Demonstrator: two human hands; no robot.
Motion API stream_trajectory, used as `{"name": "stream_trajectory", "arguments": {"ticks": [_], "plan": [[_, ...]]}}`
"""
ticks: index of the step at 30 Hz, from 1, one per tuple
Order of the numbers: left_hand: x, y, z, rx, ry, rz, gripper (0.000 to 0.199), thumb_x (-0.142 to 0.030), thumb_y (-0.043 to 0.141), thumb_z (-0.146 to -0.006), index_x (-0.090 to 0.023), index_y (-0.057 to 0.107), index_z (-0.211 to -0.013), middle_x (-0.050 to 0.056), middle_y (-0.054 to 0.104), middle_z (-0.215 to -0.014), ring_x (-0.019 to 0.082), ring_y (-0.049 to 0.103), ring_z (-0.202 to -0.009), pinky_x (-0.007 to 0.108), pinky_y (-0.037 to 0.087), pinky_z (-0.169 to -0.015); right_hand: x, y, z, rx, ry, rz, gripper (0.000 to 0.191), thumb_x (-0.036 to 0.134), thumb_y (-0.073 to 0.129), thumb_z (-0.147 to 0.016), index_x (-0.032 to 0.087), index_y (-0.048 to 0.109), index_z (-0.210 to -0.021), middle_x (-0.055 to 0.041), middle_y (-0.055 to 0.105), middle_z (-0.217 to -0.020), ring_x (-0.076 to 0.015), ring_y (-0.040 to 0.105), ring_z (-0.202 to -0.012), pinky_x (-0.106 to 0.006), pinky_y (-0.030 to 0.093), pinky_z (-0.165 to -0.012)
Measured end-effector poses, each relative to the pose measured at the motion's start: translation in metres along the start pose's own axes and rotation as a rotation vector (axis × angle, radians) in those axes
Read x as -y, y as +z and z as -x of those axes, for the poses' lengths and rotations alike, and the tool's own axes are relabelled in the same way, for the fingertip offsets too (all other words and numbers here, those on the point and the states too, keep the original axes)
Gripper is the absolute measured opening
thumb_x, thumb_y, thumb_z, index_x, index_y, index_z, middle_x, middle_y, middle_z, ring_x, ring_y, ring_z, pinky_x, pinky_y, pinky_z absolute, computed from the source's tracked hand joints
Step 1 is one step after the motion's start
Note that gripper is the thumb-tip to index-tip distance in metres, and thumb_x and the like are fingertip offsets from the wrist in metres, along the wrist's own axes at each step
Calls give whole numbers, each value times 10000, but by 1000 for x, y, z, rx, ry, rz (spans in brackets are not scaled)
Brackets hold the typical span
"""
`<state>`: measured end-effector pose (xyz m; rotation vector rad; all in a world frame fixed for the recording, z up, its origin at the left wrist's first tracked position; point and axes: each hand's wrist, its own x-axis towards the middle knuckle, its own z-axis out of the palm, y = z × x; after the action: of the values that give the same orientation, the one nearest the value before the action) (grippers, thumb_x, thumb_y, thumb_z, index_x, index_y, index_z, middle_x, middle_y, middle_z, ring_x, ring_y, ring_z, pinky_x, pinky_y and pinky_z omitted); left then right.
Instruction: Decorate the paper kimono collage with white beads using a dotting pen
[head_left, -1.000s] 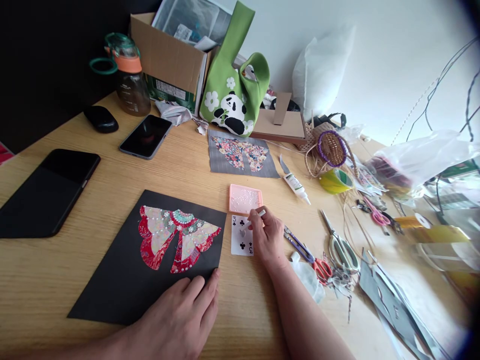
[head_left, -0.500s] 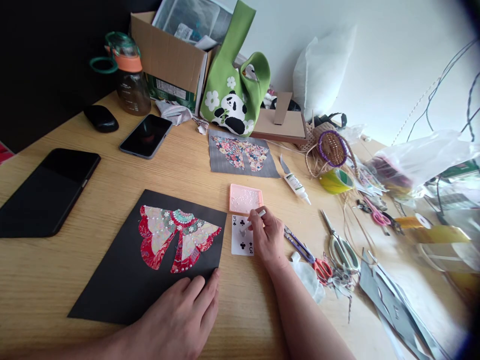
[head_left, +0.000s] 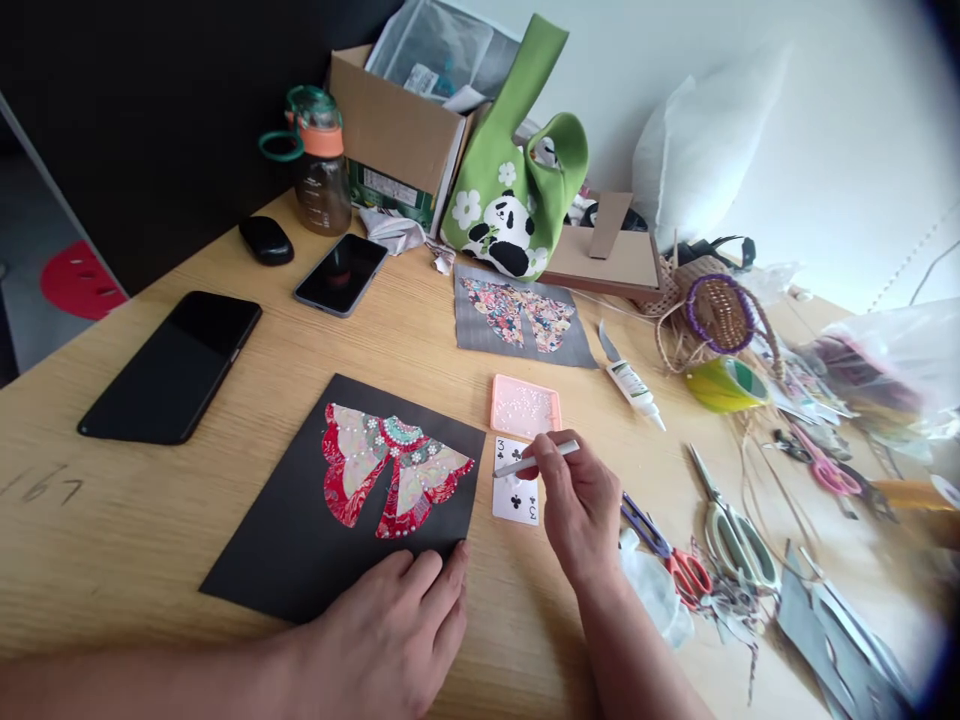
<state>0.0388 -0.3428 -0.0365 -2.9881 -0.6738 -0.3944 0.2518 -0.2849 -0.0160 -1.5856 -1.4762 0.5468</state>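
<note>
One white stick point(head_left: 513, 467) was held in the right hand point(head_left: 581, 500), pinched firmly between thumb and forefinger with no gap left. The stick's long axis ran nearly crosswise, its tip directed left and slightly down, above the left part of one playing card point(head_left: 515, 510); contact between tip and card could not be determined. The red cut-out point(head_left: 435, 490) was located to the left of the tip, its long axis also crosswise and dipping slightly to the right. It was mounted on one black sheet point(head_left: 277, 560). The left hand point(head_left: 394, 625) was nearer to it, laid over the sheet's near right corner, fingers extended and nothing grasped. One pink tray point(head_left: 558, 410) was positioned just beyond the card; its beads were too small to be counted. Farther out, one floral cut-out point(head_left: 551, 325), one glue bottle point(head_left: 632, 390) and two phones point(head_left: 171, 365) point(head_left: 342, 275) were placed.
</note>
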Motion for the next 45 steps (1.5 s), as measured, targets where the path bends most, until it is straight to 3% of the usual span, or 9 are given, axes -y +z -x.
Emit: {"name": "stream_trajectory", "arguments": {"ticks": [11,28,45], "plan": [[0,-2,0,33,-16,23,315,-233,491,-942,-91,681,-1150,168,632,-1348,225,562,-835,348,396,-637,4,15,17,100,-168,87,259,288,487,-1013,216,571,-779,21,627,-662,-110,579,-567,-243,434,-557],[-2,-2,1,44,-54,0,354,-280,511,-941,-76,657,-1191,227,621,-1335,231,568,-859,337,410,-670,7,26,23,222,-236,76,193,236,482,-1012,229,573,-842,9,648,-736,-134,628,-645,-252,471,-627],[-3,4,1,37,-53,-3,379,-312,578,-912,-66,629,-1197,286,606,-1323,247,574,-871,358,350,-661,7,30,24,243,-267,105,176,229,488,-998,230,565,-840,6,620,-717,-142,604,-628,-262,472,-577]]}}
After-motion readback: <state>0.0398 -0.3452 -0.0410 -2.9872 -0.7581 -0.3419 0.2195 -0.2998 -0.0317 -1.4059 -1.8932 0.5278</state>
